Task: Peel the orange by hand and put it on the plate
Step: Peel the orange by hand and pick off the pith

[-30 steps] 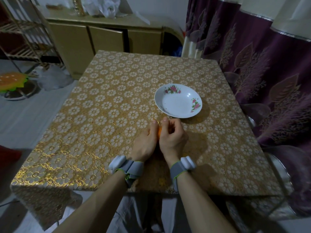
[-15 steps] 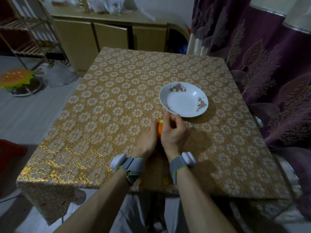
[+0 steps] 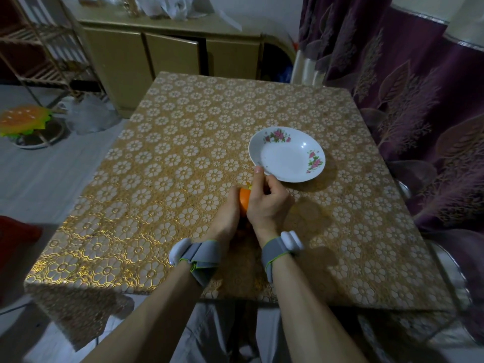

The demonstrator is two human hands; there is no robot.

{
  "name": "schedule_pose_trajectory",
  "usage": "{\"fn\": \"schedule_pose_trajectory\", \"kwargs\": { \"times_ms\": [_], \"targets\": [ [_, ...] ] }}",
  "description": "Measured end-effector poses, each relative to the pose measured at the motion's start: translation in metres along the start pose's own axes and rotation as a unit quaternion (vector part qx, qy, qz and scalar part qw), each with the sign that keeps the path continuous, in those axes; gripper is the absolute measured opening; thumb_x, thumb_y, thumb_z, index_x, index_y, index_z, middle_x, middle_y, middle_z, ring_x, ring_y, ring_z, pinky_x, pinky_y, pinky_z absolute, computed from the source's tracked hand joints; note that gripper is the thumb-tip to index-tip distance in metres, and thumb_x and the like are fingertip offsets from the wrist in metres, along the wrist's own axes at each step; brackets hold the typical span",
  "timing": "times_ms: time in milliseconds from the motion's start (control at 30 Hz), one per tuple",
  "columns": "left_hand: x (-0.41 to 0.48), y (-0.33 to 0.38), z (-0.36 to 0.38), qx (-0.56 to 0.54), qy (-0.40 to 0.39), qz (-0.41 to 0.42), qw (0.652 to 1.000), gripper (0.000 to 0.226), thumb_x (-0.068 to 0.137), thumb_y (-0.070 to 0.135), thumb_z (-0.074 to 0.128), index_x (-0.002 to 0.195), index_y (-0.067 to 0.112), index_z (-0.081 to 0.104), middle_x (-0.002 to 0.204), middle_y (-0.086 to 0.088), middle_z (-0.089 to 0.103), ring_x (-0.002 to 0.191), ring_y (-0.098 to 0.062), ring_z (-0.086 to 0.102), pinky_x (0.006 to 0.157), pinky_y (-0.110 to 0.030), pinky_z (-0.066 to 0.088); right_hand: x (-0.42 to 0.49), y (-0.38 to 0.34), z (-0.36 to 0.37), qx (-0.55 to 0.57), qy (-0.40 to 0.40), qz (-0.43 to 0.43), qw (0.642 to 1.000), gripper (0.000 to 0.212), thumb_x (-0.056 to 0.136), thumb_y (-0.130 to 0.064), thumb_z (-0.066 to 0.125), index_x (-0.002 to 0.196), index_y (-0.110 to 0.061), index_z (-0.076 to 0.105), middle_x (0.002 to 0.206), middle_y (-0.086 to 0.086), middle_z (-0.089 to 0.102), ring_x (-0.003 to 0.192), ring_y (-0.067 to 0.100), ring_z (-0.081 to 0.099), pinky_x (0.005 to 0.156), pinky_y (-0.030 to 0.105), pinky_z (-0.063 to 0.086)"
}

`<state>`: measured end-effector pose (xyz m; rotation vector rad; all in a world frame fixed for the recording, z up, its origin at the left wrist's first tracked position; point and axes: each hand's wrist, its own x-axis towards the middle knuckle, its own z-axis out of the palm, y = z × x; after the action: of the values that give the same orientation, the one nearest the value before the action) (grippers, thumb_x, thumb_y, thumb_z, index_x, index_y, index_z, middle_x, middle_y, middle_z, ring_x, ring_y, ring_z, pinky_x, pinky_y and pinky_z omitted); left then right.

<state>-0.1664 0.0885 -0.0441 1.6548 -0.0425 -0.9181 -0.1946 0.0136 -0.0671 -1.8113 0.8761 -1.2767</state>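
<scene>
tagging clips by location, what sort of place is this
Most likely a room in a home, perhaps a dining area: a table under a gold floral cloth, a low cabinet against the wall, and purple leaf-patterned curtains at the right.

A single wide-angle camera worn on the person's head looks forward and steeply down over the bench (image 3: 162, 163), whose near edge crosses the lower part of the frame with the person's lap below it. It sits close: both forearms reach up from the bottom edge, and the left grip (image 3: 226, 216) and right grip (image 3: 269, 205) meet at the orange (image 3: 245, 201) just below the middle, with the plate (image 3: 285, 161) just beyond. The lens bends the edges and takes in the cupboard (image 3: 170, 56) at the far end, the curtain (image 3: 419, 100) on the right and the floor (image 3: 52, 179) on the left.
</scene>
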Motion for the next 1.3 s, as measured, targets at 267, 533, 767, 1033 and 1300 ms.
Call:
{"fn": "schedule_pose_trajectory", "kwargs": {
  "times_ms": [267,533,767,1033,1300],
  "targets": [
    [-0.007,0.002,-0.004,0.029,-0.032,0.019,0.999,0.087,0.088,0.081,0.022,0.086,0.003,0.062,0.074,-0.023,0.069,0.063,-0.034,0.063,0.070,-0.043,0.059,0.000,0.000,-0.005,0.033,-0.022,0.038,0.998,0.036,0.099,-0.038,0.049,0.067,-0.025,0.059,0.058,-0.012,0.056,0.055,0.004,0.052,0.052,0.020,0.035],
    [-0.007,-0.006,-0.007,0.077,-0.062,0.055,0.994,0.084,0.055,0.098,0.046,0.089,0.024,0.067,0.104,-0.010,0.069,0.097,-0.028,0.066,0.100,-0.049,0.046,0.007,-0.008,-0.013,0.073,-0.017,0.158,0.985,0.058,0.102,-0.043,0.043,0.049,-0.019,0.048,0.046,-0.006,0.048,0.045,0.009,0.043,0.050,0.028,0.034],
    [-0.012,-0.008,-0.023,-0.149,-0.075,0.033,0.985,0.053,0.087,0.067,0.047,0.103,0.017,0.055,0.085,-0.010,0.063,0.067,-0.021,0.056,0.062,-0.028,0.042,0.013,0.008,-0.024,0.076,-0.060,0.212,0.972,0.063,0.099,-0.054,0.041,0.045,-0.020,0.042,0.044,-0.005,0.038,0.045,0.014,0.033,0.049,0.028,0.026],
    [-0.008,-0.009,-0.031,-0.221,-0.129,0.038,0.966,0.055,0.076,0.047,0.066,0.118,0.014,0.050,0.103,-0.012,0.056,0.077,-0.023,0.056,0.066,-0.030,0.046,0.014,0.028,-0.047,-0.108,-0.159,0.069,0.979,0.042,0.095,-0.052,0.054,0.065,-0.021,0.052,0.057,-0.004,0.057,0.053,0.010,0.051,0.048,0.030,0.037],
    [0.000,-0.015,-0.023,-0.177,-0.084,0.059,0.979,0.043,0.099,0.048,0.043,0.106,0.010,0.063,0.091,-0.013,0.074,0.082,-0.025,0.070,0.076,-0.035,0.052,0.008,0.022,-0.054,-0.174,-0.212,-0.014,0.962,0.045,0.094,-0.064,0.041,0.075,-0.025,0.053,0.064,-0.010,0.054,0.063,0.005,0.051,0.056,0.023,0.038]
  ]
}}
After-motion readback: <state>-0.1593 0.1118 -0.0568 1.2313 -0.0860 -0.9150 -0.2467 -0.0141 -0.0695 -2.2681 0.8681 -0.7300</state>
